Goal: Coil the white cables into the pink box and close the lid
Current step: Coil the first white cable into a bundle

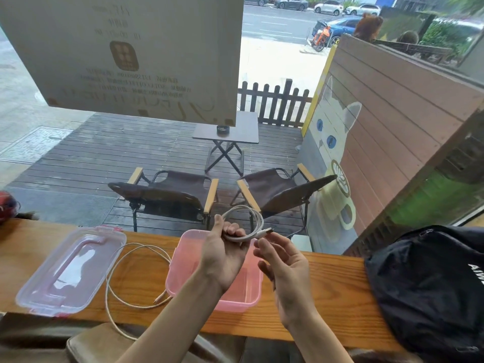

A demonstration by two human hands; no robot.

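- Plainly, the worktop (327,284) is a narrow wooden plank against a window, with a drop at its near edge — anything nudged toward the person goes over the side.
- A black bag (432,289) fills the right end, so free room lies only to the left and in the air above the box.
- The pink box (243,292) sits open at centre, close to the near edge; a downward press on its near wall could, I judge, tip or slide it off.
- The clear lid (70,268) lies flat at the left, well apart from the box, its near corner at the plank's edge.
- A second white cable (115,273) lies loose between lid and box, one loop already hanging over the near edge; a pull on it could drag the rest down or snag the lid.
- The left hand (222,255) is closed around the coiled white cable (251,221), held above the far part of the box.
- The right hand (285,260), fingers loosely curled, pinches near the plug end — if either lets go early, the stiff coil will likely spring open and spill outside the box.
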